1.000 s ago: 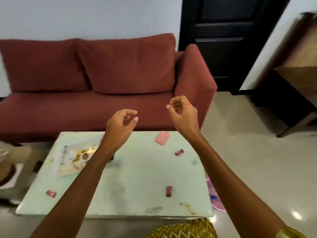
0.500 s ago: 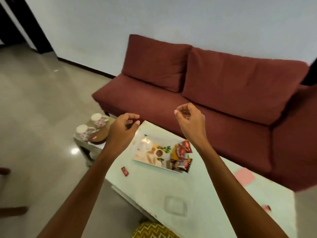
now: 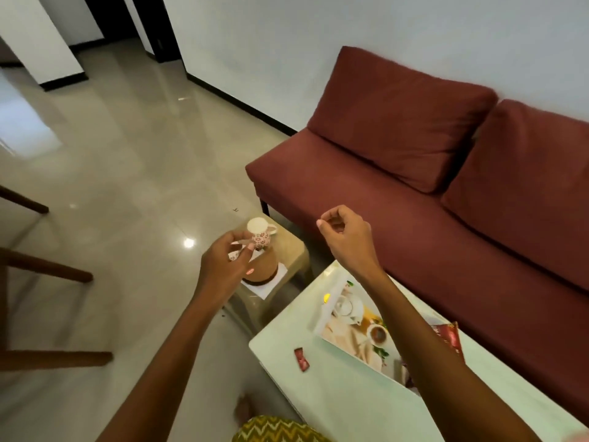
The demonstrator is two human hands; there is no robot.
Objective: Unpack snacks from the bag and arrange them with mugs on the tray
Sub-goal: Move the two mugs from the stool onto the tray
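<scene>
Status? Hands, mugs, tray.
Left hand and right hand loosely curled, empty. Mug on stool, not on tray. Loose sachet on table.

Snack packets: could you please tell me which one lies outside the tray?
The small red packet lying alone on the table; the other packets rest in the tray.

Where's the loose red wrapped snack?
Head view, lower centre: the small red wrapped snack lies on the pale green table near its left corner, just left of the printed tray.
</scene>
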